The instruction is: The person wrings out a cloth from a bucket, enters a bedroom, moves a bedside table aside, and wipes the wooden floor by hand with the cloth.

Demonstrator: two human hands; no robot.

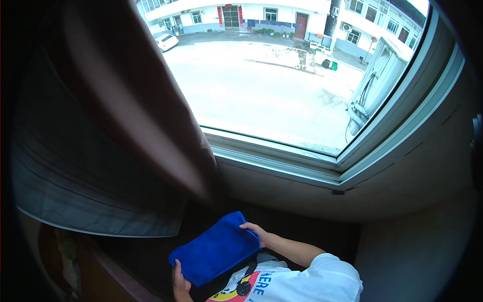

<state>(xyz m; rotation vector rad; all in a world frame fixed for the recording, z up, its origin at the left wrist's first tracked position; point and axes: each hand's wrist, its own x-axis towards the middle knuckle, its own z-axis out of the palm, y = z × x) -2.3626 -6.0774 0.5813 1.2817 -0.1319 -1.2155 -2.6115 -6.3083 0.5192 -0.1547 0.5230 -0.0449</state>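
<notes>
One blue cloth (216, 249) was held out between two hands, below the window frame (274, 156).
The left hand (181, 283) pinched its near-left end, thumb on top; the right hand (257, 234) pinched the opposite end likewise, fingers hidden underneath. Beside it showed a white printed shirt (322, 284); farther out, a dark curtain (133, 105) and, outdoors, a white car (167, 42).

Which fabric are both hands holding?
The bright blue cloth, gripped by the left hand and right hand at opposite ends; the brownish curtain hangs untouched.
</notes>
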